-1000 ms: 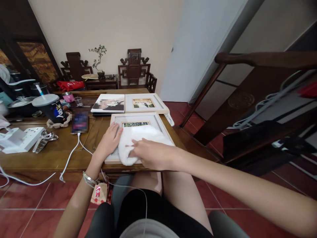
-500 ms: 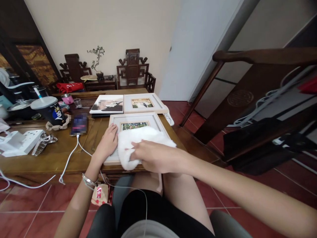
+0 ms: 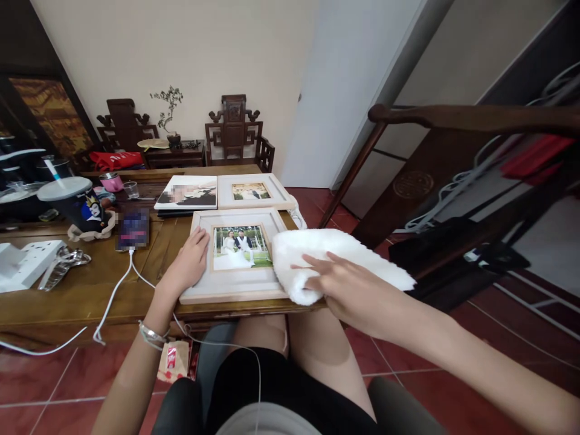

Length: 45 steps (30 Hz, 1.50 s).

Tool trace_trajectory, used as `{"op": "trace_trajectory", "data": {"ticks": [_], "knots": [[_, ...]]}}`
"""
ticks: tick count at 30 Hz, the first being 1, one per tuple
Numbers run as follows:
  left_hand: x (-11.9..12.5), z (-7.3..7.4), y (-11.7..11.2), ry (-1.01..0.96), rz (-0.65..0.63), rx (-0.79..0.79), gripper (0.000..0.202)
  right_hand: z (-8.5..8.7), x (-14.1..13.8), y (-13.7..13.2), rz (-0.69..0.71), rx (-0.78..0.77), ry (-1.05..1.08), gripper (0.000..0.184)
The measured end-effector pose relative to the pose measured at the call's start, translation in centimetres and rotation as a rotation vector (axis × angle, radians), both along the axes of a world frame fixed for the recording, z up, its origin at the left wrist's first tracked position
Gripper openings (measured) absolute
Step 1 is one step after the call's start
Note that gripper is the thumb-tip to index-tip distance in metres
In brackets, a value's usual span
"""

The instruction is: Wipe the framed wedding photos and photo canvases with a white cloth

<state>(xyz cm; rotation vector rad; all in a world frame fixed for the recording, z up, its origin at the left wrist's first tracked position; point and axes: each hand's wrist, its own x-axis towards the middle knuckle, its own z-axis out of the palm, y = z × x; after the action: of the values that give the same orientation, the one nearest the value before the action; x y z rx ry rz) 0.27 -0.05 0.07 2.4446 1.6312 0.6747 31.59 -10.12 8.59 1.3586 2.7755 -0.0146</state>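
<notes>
Wiping, apparently: left hand [image 3: 188,266], fingers together, pins picture frame [image 3: 226,285]; right hand [image 3: 348,290], fingers spread on white cloth [image 3: 317,244], must sweep it onto the glass.

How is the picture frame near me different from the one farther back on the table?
The near frame has the left hand flat on its left edge; no hand touches the far frame. A fluffy white cloth lies against the near frame's right side; the far frame has no cloth. Both are pale, lie flat on the wooden table and hold a couple's photo.
</notes>
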Motion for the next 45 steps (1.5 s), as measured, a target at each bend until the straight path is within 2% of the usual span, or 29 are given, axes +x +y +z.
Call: {"op": "trace_trajectory", "data": {"ticks": [3, 7, 11, 13, 16, 19, 21, 23, 26, 33, 36, 40, 45], "knots": [[0.0, 0.0, 0.0, 0.016, -0.006, -0.007, 0.045, -0.9, 0.2, 1.4, -0.05, 0.03, -0.025, 0.045], [-0.1, -0.2, -0.1, 0.025, -0.011, 0.005, 0.045, -1.7, -0.5, 5.9, -0.07, 0.099, -0.035, 0.048], [-0.2, -0.4, -0.1, -0.006, -0.003, 0.016, 0.045, -1.5, -0.8, 11.1, -0.156, 0.128, 0.019, 0.052], [-0.1, -0.4, -0.1, -0.019, 0.005, 0.0, 0.047, -0.9, -1.7, 12.9, -0.154, 0.203, 0.063, 0.051], [-0.1, -0.1, -0.2, -0.026, 0.009, -0.015, 0.048, -0.2, -5.3, 14.5, -0.016, 0.317, 0.1, 0.052], [-0.2, 0.1, -0.1, -0.031, -0.003, 0.02, 0.048, -0.3, -10.5, 15.0, 0.165, 0.299, 0.031, 0.054], [-0.2, 0.2, 0.0, -0.042, -0.024, 0.048, 0.048, -0.8, -13.3, 15.3, 0.205, 0.28, -0.019, 0.051], [-0.3, 0.3, 0.1, -0.042, -0.035, 0.054, 0.047, -1.5, -14.5, 15.6, 0.188, 0.243, -0.044, 0.05], [-0.3, 0.2, 0.3, -0.024, -0.023, 0.043, 0.048, -2.2, -13.5, 16.1, 0.144, 0.2, -0.032, 0.048], [-0.4, -0.4, 0.3, -0.048, -0.013, 0.028, 0.048, -1.7, -5.8, 16.4, -0.053, 0.13, -0.092, 0.049], [-0.5, -0.6, 0.4, -0.074, 0.004, 0.019, 0.057, -1.5, -3.5, 15.8, -0.123, 0.134, -0.123, 0.049], [-0.5, -0.5, 0.5, -0.07, 0.021, 0.007, 0.062, -0.9, -2.2, 13.0, -0.114, 0.098, -0.127, 0.05], [-0.4, -0.1, 0.4, -0.051, 0.015, 0.018, 0.059, 0.8, -1.4, 6.2, -0.005, -0.035, -0.088, 0.043]]}}
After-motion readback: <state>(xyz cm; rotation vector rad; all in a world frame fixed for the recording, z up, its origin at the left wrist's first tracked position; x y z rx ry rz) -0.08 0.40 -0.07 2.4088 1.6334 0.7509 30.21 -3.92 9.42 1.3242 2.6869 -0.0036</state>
